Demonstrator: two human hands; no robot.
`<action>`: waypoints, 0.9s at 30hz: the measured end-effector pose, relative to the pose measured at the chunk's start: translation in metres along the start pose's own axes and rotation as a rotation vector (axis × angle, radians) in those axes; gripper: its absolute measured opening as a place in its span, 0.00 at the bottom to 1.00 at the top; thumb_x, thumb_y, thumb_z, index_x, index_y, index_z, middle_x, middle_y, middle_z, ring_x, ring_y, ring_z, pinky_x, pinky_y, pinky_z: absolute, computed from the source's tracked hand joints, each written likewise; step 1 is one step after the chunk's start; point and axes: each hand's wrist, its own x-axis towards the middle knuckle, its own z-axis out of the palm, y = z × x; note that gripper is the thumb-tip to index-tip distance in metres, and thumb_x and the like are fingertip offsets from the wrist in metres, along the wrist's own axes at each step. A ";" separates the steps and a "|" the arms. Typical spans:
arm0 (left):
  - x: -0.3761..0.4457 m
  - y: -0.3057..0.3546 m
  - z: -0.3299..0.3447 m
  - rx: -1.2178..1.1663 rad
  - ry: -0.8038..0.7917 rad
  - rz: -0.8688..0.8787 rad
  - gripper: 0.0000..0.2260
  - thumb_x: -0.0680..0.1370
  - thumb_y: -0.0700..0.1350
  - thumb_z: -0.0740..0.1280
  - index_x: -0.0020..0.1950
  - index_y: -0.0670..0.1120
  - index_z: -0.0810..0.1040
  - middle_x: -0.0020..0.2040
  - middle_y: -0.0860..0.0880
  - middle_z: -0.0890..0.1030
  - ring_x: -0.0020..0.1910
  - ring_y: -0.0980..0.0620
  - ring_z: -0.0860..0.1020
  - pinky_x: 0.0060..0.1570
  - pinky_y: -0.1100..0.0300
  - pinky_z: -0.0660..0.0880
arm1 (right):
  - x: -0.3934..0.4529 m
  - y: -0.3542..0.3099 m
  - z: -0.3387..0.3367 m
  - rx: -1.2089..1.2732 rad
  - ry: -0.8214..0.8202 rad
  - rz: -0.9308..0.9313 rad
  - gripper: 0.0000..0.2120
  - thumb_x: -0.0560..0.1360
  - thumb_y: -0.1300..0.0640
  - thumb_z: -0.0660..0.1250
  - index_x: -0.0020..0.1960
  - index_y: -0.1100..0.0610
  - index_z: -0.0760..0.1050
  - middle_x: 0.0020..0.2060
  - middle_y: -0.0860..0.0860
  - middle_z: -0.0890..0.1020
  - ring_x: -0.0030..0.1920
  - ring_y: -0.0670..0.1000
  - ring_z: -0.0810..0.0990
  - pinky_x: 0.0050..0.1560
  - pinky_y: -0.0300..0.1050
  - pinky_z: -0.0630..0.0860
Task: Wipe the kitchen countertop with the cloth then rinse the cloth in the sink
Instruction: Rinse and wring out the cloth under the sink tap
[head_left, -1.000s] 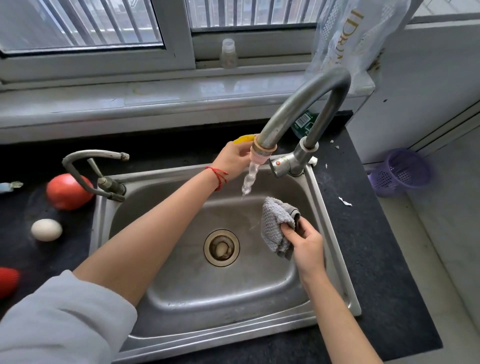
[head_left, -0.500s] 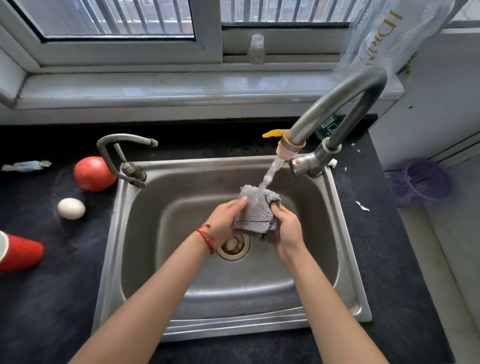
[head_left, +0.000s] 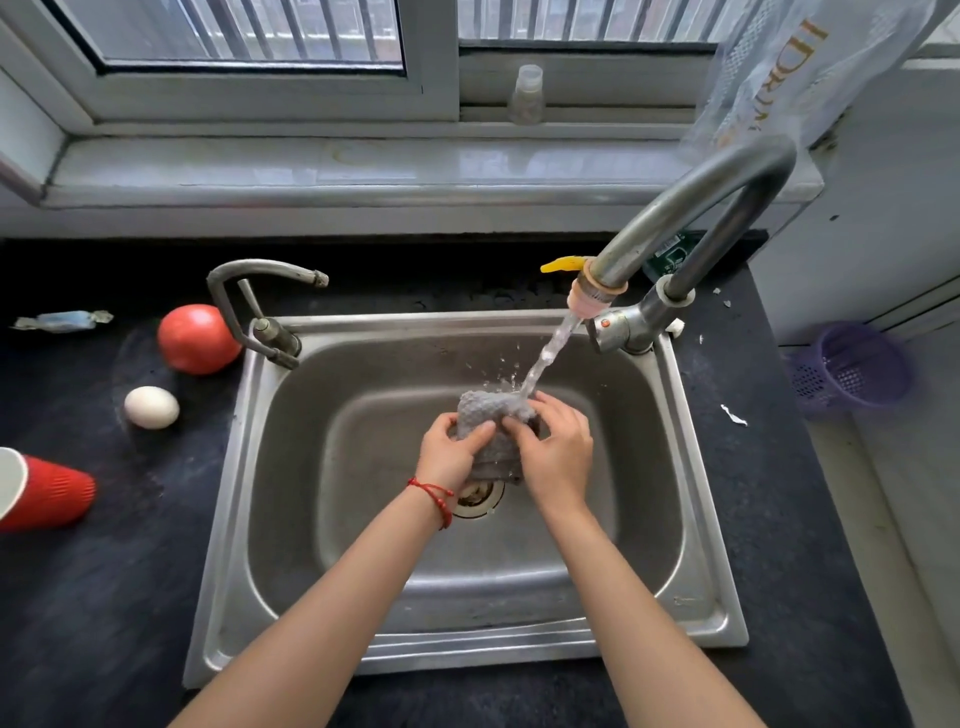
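- Grey and soaked, the cloth (head_left: 491, 415) is bunched over the middle of the sink (head_left: 291, 519), just at 12 o'clock from the drain (head_left: 475, 501), and the water stream (head_left: 545, 353) from the faucet (head_left: 691, 208) lands on its top right corner.
- Wet, it is probably soft, floppy and heavier than when dry; I think you should hold it by the thick folded body, not by a thin edge.
- Your left hand (head_left: 449, 457) is curled on the cloth at 9 o'clock, thumb pressing into the front.
- Your right hand (head_left: 556, 452) is closed around it at 3 o'clock, fingers bent over the top.
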 end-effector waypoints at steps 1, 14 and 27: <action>0.001 -0.003 0.000 -0.010 0.037 -0.025 0.05 0.74 0.38 0.67 0.45 0.45 0.72 0.48 0.39 0.78 0.46 0.42 0.78 0.54 0.42 0.76 | -0.002 0.001 0.003 -0.017 -0.001 -0.031 0.12 0.68 0.58 0.72 0.51 0.59 0.80 0.52 0.55 0.82 0.57 0.56 0.75 0.58 0.51 0.69; 0.025 -0.025 0.015 -0.389 -0.066 -0.490 0.25 0.77 0.61 0.55 0.35 0.44 0.81 0.29 0.46 0.83 0.30 0.49 0.82 0.32 0.62 0.77 | -0.003 -0.007 0.025 0.711 -0.324 0.567 0.15 0.77 0.51 0.60 0.39 0.57 0.77 0.40 0.58 0.81 0.42 0.55 0.80 0.48 0.48 0.77; 0.031 -0.027 0.025 -0.222 0.102 -0.275 0.04 0.66 0.44 0.71 0.36 0.44 0.79 0.42 0.44 0.79 0.45 0.48 0.77 0.53 0.57 0.76 | 0.029 0.022 0.020 -0.077 -0.179 0.294 0.26 0.78 0.44 0.54 0.43 0.63 0.81 0.44 0.63 0.83 0.51 0.62 0.78 0.48 0.47 0.72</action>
